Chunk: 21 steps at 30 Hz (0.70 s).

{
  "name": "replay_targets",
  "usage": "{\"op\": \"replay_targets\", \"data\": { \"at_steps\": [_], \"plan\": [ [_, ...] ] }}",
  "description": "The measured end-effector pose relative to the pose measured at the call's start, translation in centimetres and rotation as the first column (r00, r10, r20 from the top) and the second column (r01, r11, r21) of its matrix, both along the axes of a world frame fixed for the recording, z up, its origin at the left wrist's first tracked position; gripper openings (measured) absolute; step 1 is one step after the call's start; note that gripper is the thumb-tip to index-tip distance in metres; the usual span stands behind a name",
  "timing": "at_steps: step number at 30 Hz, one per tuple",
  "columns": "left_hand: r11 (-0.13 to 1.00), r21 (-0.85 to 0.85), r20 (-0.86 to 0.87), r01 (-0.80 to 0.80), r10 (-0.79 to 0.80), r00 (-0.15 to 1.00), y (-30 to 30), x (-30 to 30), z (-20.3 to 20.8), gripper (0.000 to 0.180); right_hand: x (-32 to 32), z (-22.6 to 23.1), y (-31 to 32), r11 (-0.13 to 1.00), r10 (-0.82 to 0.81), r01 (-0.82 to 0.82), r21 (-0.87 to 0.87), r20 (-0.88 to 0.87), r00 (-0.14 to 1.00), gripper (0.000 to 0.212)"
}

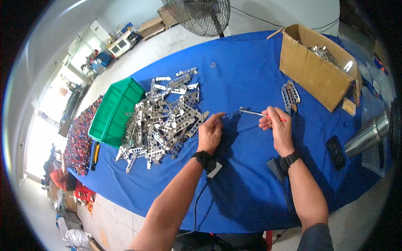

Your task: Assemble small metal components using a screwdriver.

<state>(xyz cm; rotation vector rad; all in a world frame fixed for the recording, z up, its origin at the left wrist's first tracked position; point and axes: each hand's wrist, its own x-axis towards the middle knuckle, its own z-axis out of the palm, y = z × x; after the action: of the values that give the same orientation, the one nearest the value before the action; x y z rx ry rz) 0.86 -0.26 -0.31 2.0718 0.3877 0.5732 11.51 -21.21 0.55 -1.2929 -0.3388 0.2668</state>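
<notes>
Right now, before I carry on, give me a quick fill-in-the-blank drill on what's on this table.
1. The right hand holds a thin tool with a ____ handle.
2. The pile of metal brackets lies beside a ____ plastic bin.
3. The left hand rests its fingertips on the ____ tablecloth.
4. More metal parts sit inside the ____ box.

Missing words: red; green; blue; cardboard
</notes>
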Motion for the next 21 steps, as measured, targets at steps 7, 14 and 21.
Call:
{"op": "replay_targets", "data": {
  "at_steps": [7,14,21],
  "plan": [
    [0.998,0.056,-0.017,-0.013,0.014,1.000,0.5,0.3,-0.5,0.026,-1.6,0.5,1.4,0.998,0.031,-0.028,-0.057,0.047,0.998,0.034],
    [0.999,-0.050,0.015,-0.017,0.018,1.000,0.6,0.3,-0.7,0.026,-1.5,-0.1,1.1,0.999,0.014,-0.012,-0.033,0.036,0.999,0.031],
    [0.998,0.019,-0.016,-0.057,0.057,0.998,0.7,0.4,-0.9,0.026,-1.4,-0.1,1.0,0.997,0.050,-0.044,-0.060,0.106,0.993,0.029]
  ]
}}
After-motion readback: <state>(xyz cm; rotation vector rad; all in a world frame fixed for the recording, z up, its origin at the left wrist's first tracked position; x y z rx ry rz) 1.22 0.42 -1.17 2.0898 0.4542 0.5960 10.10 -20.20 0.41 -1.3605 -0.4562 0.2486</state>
